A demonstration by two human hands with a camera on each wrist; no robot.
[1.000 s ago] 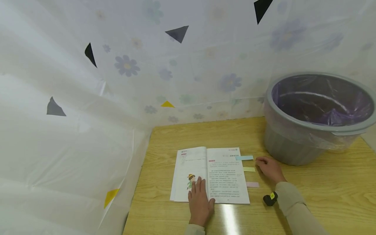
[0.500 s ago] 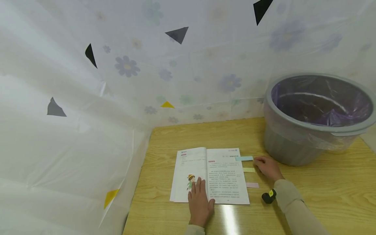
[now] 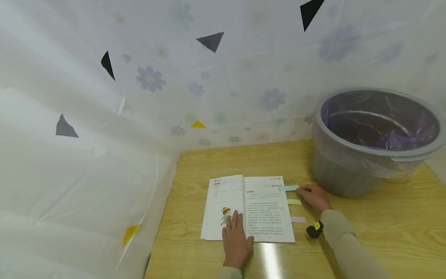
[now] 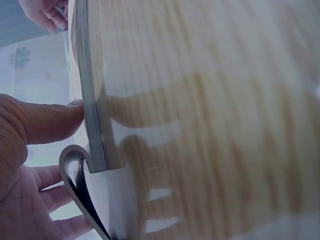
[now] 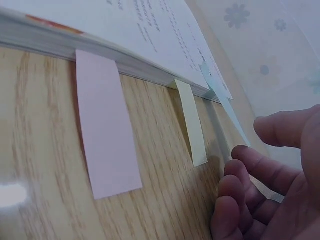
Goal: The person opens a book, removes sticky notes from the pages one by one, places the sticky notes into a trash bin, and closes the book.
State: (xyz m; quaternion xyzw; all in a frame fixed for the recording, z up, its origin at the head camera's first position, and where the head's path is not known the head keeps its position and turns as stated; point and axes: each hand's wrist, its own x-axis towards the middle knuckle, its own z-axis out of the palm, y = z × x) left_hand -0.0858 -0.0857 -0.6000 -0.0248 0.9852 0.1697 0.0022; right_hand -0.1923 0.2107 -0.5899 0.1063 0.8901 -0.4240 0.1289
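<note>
Open book [image 3: 266,217] left of the right hand [image 3: 315,197], blue tab [image 3: 287,188] pointing at its fingertips.
The left hand [image 3: 236,244] rests on the book, fingers lightly spread. The right hand is nearer the tab, thumb and forefinger apart about its free end; whether they touch it is unclear. The tab's long axis runs from page edge to hand.

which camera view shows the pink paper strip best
The right wrist view: the pink paper strip appears large and close there, unblocked from the edge of the book to its free end. The head view shows it small, at the book's right side. The left wrist view doesn't show it.
</note>
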